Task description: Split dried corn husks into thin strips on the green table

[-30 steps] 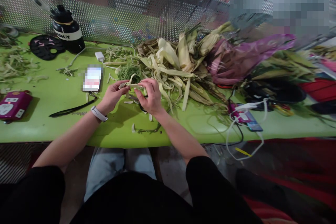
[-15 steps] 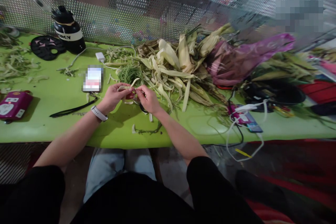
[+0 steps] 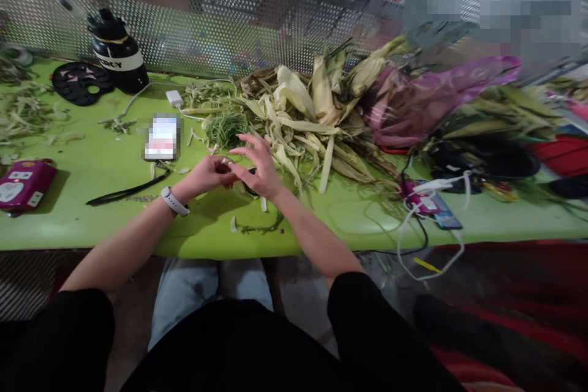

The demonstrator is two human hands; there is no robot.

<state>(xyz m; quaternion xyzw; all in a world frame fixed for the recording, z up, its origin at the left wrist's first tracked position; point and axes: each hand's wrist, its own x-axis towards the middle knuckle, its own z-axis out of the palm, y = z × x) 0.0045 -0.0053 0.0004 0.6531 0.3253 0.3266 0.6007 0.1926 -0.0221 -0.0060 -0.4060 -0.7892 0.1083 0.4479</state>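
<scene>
My left hand (image 3: 212, 174) is closed in a pinch above the green table, and a tiny pale bit shows at its fingertips, too small to name. Close against it is my right hand (image 3: 260, 168), with fingers spread and its thumb reaching to the left fingertips. Just beyond lies a bundle of thin green strands (image 3: 225, 127). To its right spreads a heap of corn husks (image 3: 298, 116). Under my right hand a dark curved object is mostly hidden. Nearer me lies a thin green twisted strand (image 3: 257, 230).
A phone (image 3: 162, 138) with a black strap (image 3: 128, 191) lies left of my hands. Behind are a black bottle (image 3: 120, 61) and a white charger (image 3: 174, 98). A purple power block (image 3: 27, 184) sits far left. Right are a pink plastic bag (image 3: 404, 104) and tangled white cables (image 3: 436, 186).
The pale husk strip that was between my hands no longer shows there. My right hand has gone from a pinch to spread fingers. My left hand has dropped slightly toward me.
</scene>
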